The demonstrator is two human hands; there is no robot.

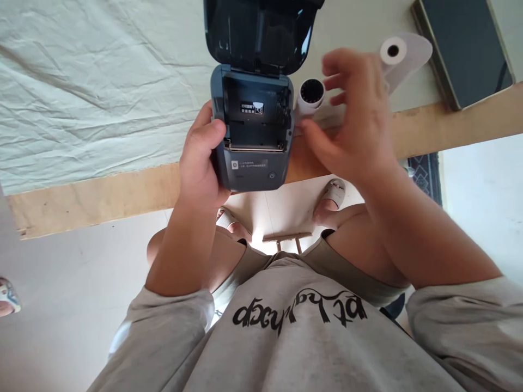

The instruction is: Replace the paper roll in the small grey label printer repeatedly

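A small dark grey label printer [253,130] sits at the table's near edge with its lid [261,32] flipped up and its paper bay bare. My left hand [202,160] grips the printer's left side, thumb on its top edge. My right hand [355,117] hovers just right of the printer with fingers spread and curled, holding nothing. A white paper roll with a dark core [311,95] lies on the table right beside the printer, under my right fingers; I cannot tell whether they touch it.
A second white paper roll [402,54] lies farther back on the right, near a dark tablet [466,49]. A wrinkled white cloth [93,87] covers the wooden table [93,198]. Below are my knees and sandalled feet; someone else's foot [8,296] shows at the far left.
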